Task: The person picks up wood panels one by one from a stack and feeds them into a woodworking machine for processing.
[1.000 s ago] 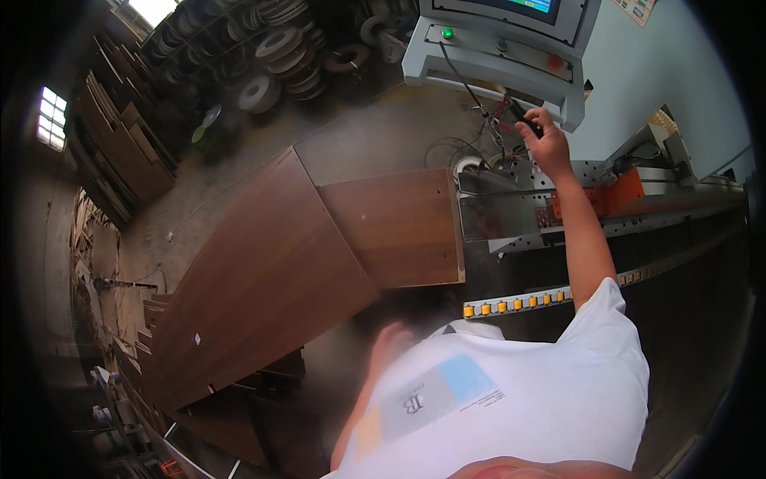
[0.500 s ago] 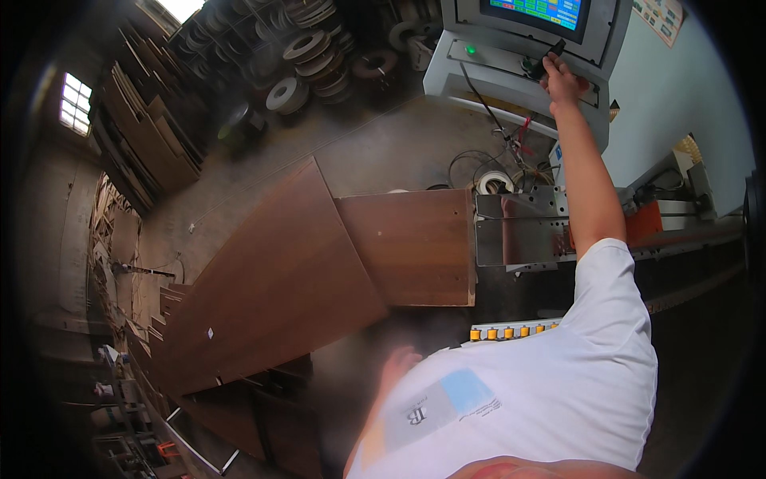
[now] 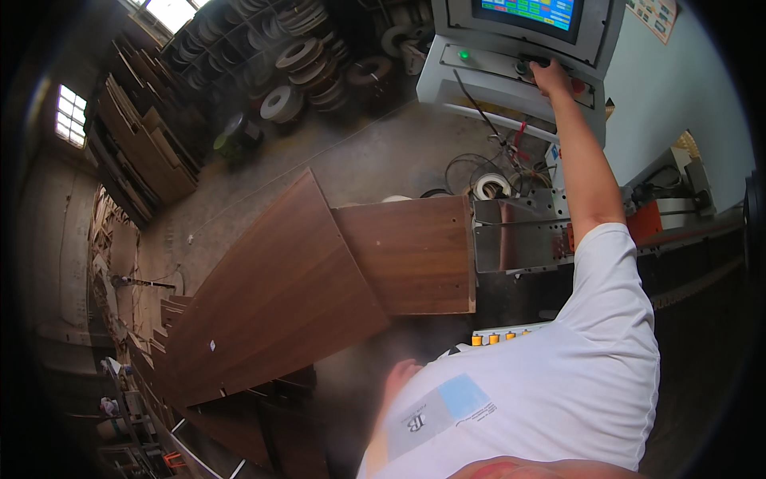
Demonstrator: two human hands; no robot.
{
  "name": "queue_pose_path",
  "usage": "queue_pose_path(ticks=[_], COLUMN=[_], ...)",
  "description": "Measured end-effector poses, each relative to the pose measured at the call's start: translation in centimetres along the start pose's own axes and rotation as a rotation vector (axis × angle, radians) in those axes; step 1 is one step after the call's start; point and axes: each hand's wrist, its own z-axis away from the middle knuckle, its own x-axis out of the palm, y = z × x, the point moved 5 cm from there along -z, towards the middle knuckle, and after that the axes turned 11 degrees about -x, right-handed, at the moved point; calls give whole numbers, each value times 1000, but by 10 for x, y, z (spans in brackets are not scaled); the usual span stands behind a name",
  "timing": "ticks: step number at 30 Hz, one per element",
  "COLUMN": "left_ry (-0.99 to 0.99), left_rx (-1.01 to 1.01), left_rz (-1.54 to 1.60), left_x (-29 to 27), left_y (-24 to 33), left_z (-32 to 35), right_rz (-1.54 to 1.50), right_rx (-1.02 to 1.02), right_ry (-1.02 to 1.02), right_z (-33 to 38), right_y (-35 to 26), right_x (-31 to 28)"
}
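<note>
My right arm stretches forward to a grey control panel (image 3: 491,68) below a lit screen. At the panel's face my right hand (image 3: 552,78) is closed around a small black object (image 3: 538,61) whose kind I cannot make out. My left hand (image 3: 401,374) hangs low beside my body, partly hidden by my shirt and touching nothing I can see. A large brown wood-grain board (image 3: 271,295) lies askew, overlapping a second brown board (image 3: 407,255) that reaches the metal end of the machine (image 3: 519,231).
A green light (image 3: 463,55) glows on the panel. Loose cables and a white roll (image 3: 491,187) lie under it. Yellow rollers (image 3: 495,339) line a rail close to my body. Rolls of edging (image 3: 307,60) and upright boards (image 3: 144,128) stand at the back left.
My right hand has come down against the panel with the black object, which stood tilted up before. The view has shifted slightly, and the left hand stays low.
</note>
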Motion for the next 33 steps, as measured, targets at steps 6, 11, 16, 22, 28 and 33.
queue_pose_path(ticks=[6,11,16,22,28,33], left_ry=[-10,37,19,5,3,-13], left_rx=[37,82,55,37,68,52], left_rz=[-42,-195,-135,-64,-75,18], left_x=[-5,-11,-13,-9,-11,-17], left_y=[2,-2,-7,7,11,-6], left_z=[-4,-13,-15,1,4,-8], right_rz=[463,622,737,742,771,692], right_rx=[-179,-200,-259,-347,-286,-345], right_ry=[225,139,118,243,80,203], right_z=[15,26,34,35,22,62], right_y=[-3,-17,-25,-22,-20,-26], right_x=[-10,-17,-16,-16,-18,-10])
